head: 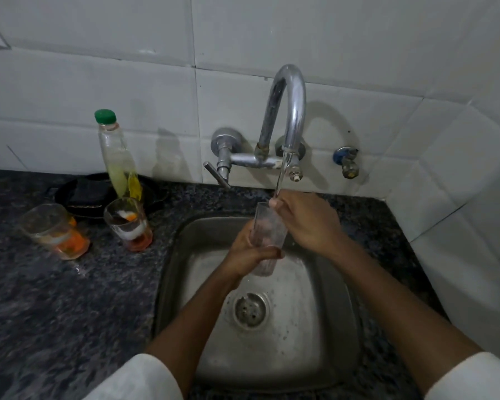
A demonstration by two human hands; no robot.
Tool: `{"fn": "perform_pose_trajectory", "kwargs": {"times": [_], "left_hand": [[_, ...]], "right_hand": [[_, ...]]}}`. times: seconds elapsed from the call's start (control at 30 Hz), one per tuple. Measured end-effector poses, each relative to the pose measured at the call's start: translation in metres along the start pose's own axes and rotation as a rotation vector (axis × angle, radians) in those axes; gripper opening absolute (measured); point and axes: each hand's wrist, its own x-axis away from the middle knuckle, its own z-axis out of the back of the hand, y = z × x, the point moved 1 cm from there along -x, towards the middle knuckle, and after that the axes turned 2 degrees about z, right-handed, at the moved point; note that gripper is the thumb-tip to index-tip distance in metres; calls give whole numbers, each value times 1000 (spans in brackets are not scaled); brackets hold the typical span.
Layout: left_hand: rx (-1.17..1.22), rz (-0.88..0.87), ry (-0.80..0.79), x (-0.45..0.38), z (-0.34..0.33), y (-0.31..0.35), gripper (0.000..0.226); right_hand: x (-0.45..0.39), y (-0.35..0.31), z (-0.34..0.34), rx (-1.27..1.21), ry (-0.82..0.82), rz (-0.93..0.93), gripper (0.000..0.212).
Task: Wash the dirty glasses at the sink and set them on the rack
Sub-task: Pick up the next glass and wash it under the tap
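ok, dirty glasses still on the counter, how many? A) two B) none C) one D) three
A: two glasses with orange residue, one and another, stand left of the sink; a third glass is in both hands under the tap.

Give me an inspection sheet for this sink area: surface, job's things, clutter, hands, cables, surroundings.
Surface: dark speckled counter around a steel sink.
Job's things: clear glass held under the running tap; two dirty glasses with orange residue stand on the counter, left of the sink. No rack seen.
Clutter: green-capped bottle, dark pan behind the glasses.
Hands: left hand grips the glass's lower part; right hand at its rim.
Cables: nothing seen.
Surroundings: white tiled wall, small valve.
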Motion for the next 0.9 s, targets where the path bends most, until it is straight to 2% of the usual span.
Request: {"fn": "perform_pose_trajectory", "kwargs": {"times": [0.13,0.2,0.27,0.3,0.33,0.37,0.43,0.47,0.5,0.53,0.6,0.67,0.7,0.73,0.77,0.83,0.87,0.9], "left_hand": [[-44,-36,-42,-3,1,11,65],[-24,8,-188,-5,11,12,65],[90,81,-414,-7,24,6,63],[127,120,-465,-8,27,3,63],[122,120,-419,-9,24,0,62],[33,93,-267,-8,16,-3,59],[-214,18,167,-5,-3,-6,59],[-292,-44,296,-1,-12,-8,62],[-325,-105,320,3,-16,-10,64],[-312,-120,265,3,-14,-10,66],[-175,6,-64,5,3,0,70],[105,157,-384,5,22,6,67],[177,198,-427,4,22,7,60],[147,196,-369,3,15,9,52],[8,159,-205,2,6,11,47],[-232,60,117,3,-13,14,54],[-247,26,176,2,-16,11,60],[-214,22,135,1,-14,10,63]], "right_hand": [[1,3,-5,-229,-145,4,31],[2,3,-3,-327,-152,57,29],[5,4,3,-443,-212,92,30],[5,5,5,-471,-245,93,31],[4,6,3,-446,-255,77,32],[2,6,-1,-356,-236,46,33],[-4,5,-18,-192,-142,-54,34],[-4,5,-24,-217,-96,-107,33],[-2,5,-26,-307,-69,-137,31],[1,7,-25,-409,-60,-133,29],[6,9,-14,-528,-110,-33,28],[7,8,-7,-545,-154,63,29],[5,9,-8,-511,-167,67,29],[0,12,-13,-458,-148,33,30],[-6,14,-16,-391,-114,-25,30],[-15,18,-21,-321,-56,-162,30],[-15,20,-21,-373,-44,-193,30],[-14,21,-20,-439,-45,-180,30]]}}
